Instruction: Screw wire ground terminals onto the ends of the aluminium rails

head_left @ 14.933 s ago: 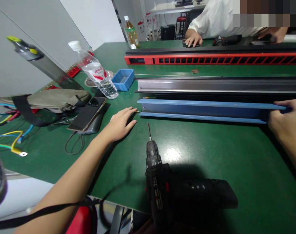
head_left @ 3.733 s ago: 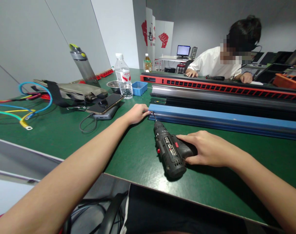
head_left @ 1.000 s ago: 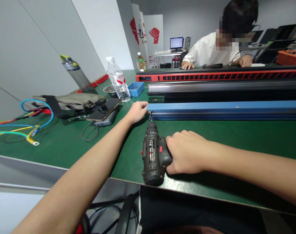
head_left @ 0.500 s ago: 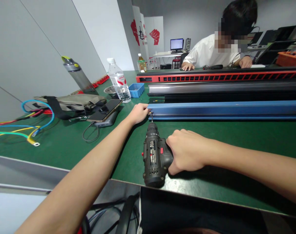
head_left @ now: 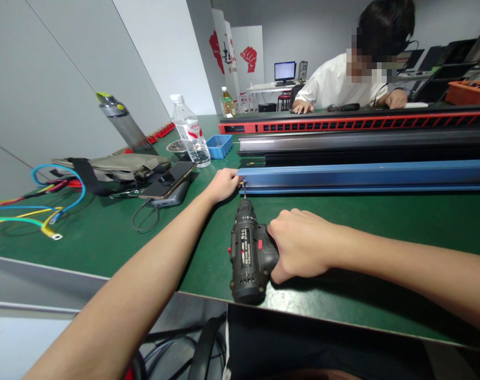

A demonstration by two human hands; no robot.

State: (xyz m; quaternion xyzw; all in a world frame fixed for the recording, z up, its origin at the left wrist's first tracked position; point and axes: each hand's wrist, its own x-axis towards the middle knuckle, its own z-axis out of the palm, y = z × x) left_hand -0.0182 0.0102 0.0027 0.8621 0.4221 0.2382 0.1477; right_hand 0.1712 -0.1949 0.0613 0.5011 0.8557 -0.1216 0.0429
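Left-hand fingers: bent and drawn close together on the left hand (head_left: 223, 184), at the near-left end of the channel; whether they pinch its edge or the small brass-coloured piece (head_left: 242, 183) there, I cannot tell.
Right-hand fingers: curled round the grip of the black cordless drill (head_left: 248, 264) – the right hand (head_left: 303, 245) comes in from the right, with the trigger finger out of sight.
Drill bit: the thin metal bit (head_left: 245, 191) points away from the wearer, its tip at the channel's left end, just beside the left fingertips; it probably meets a small fastener, though that spot is too small to be sure.
Blue channel: the long blue metal channel (head_left: 343, 178) lies to the right of the left fingers and beyond the right hand, its long axis running left to right, roughly square to the drill body. The left hand is nearer its end.
Green tabletop: on the green tabletop (head_left: 382, 219), a silver-grey metal channel (head_left: 323, 143) and a red slotted rail (head_left: 295, 126) lie beyond, roughly parallel.
Cut off: the channel's right end, outside the view.
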